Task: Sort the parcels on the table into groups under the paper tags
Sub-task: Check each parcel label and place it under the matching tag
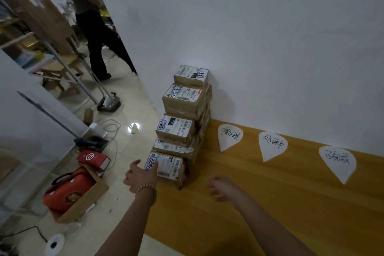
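Head view: left hand (141, 176) lay straight-fingered on the nearest parcel (169, 167), right hand (220, 187) hovered empty, relaxed; the stack (182, 100) stood left, likely leaving paper tags (272, 144) uncovered.

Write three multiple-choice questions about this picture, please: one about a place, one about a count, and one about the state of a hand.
1. Where on the table does the parcel stack stand?
A. in its middle
B. at its left end, by the wall
C. at its right end

2. How many paper tags lie on the table?
A. two
B. three
C. five

3. What does the right hand hold?
A. a parcel
B. a tag
C. nothing

Key:
1 B: the stack rises at the left end, next to the wall.
2 B: three white tags lie in a row.
3 C: the hand is empty above bare wood.
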